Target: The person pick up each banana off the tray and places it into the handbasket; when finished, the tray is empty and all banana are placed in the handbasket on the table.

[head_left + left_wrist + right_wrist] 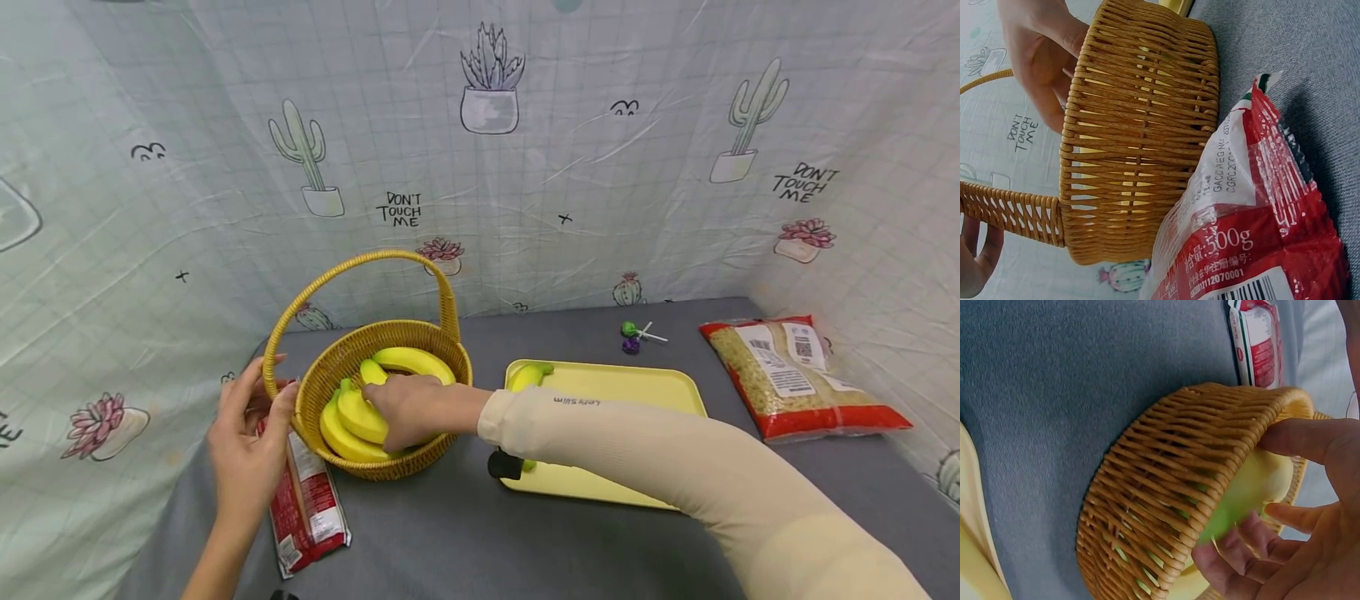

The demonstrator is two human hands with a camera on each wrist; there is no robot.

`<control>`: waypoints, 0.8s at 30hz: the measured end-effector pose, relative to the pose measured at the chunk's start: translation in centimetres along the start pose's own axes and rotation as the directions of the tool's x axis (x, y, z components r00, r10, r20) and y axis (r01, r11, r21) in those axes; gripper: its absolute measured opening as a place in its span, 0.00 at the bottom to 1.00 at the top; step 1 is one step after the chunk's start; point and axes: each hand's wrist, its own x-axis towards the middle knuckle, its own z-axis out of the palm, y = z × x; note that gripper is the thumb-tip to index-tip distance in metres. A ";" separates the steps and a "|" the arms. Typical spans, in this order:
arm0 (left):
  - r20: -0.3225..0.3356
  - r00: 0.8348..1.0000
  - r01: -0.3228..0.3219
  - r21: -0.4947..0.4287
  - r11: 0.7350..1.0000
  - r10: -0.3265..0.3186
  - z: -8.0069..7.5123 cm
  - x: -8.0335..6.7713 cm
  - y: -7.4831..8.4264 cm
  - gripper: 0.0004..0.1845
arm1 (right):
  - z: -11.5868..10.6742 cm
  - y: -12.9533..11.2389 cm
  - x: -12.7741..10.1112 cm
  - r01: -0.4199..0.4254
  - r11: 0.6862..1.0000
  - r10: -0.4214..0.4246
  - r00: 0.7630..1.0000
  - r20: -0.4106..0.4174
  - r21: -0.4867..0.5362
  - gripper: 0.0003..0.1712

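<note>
A yellow wicker basket with an arched handle holds several bananas, some green-tipped. My left hand grips the basket at the left foot of its handle, thumb in front and fingers behind; in the left wrist view the fingertips show past the handle. Reaching over the right rim, my right hand is inside the basket. In the right wrist view its fingers are loosely spread beside a green-tipped banana, and the thumb lies near the rim. Part of that contact is hidden.
A red-and-white 500g packet lies left of the basket, partly under it. Right of it is a yellow tray with a banana and a black-ended object. Lollipops and a bag of grain-like food lie farther right.
</note>
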 end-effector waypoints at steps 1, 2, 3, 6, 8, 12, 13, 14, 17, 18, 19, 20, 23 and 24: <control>-0.003 1.000 -0.001 0.003 1.000 0.001 0.1 0.0 0.0 0.25 | 0.1 0.0 -0.1 0.001 1.000 -0.001 1.000 0.000 0.003 0.40; -0.004 1.000 -0.002 0.005 1.000 0.002 0.1 -0.1 0.0 0.25 | 0.2 0.0 -0.1 0.005 1.000 -0.005 1.000 -0.001 0.006 0.40; -0.005 1.000 -0.001 0.006 1.000 0.001 0.2 -0.1 0.0 0.25 | 0.3 0.1 -0.3 0.007 1.000 -0.007 1.000 -0.001 0.007 0.40; -0.005 1.000 0.000 0.006 1.000 0.000 0.3 -0.2 0.0 0.25 | 0.4 0.5 -0.7 0.015 1.000 -0.015 1.000 -0.011 0.013 0.41; -0.002 1.000 0.002 0.004 1.000 -0.002 0.4 -0.3 0.0 0.25 | 0.3 1.0 -1.2 0.019 1.000 -0.019 0.999 -0.026 0.018 0.42; 0.001 1.000 -0.001 0.003 1.000 0.001 0.4 -0.2 0.0 0.25 | -0.4 2.4 -2.4 0.011 0.999 -0.007 0.998 -0.065 0.048 0.41; 0.002 1.000 -0.001 0.004 1.000 0.001 0.3 -0.2 -0.1 0.25 | -0.6 2.8 -2.8 0.004 0.998 0.001 0.997 -0.072 0.065 0.41; 0.004 1.000 -0.001 0.003 1.000 0.001 0.3 -0.2 -0.1 0.25 | -0.8 3.3 -3.2 -0.004 0.996 0.011 0.997 -0.078 0.084 0.41; 0.007 1.000 0.001 0.006 1.000 -0.001 0.2 -0.3 -0.2 0.25 | -1.3 4.6 -4.3 -0.032 0.991 0.045 0.994 -0.099 0.133 0.40; 0.006 1.000 0.002 0.007 1.000 -0.002 0.2 -0.3 -0.2 0.25 | -1.5 5.1 -4.7 -0.042 0.987 0.058 0.993 -0.105 0.152 0.40; 0.004 1.000 0.005 0.007 1.000 -0.005 0.1 -0.3 -0.2 0.25 | -1.6 5.5 -5.1 -0.052 0.984 0.072 0.991 -0.114 0.171 0.39; 0.001 1.000 0.006 0.007 1.000 -0.006 0.1 -0.3 -0.2 0.25 | -1.7 6.0 -5.4 -0.061 0.980 0.085 0.989 -0.121 0.188 0.39; -0.006 1.000 0.007 0.011 1.000 -0.007 0.1 -0.3 -0.1 0.24 | -1.8 7.3 -6.4 -0.089 0.975 0.119 0.982 -0.145 0.201 0.39; -0.007 1.000 0.008 0.013 1.000 -0.007 0.1 -0.3 -0.1 0.24 | -1.7 7.7 -6.7 -0.096 0.975 0.128 0.980 -0.151 0.202 0.38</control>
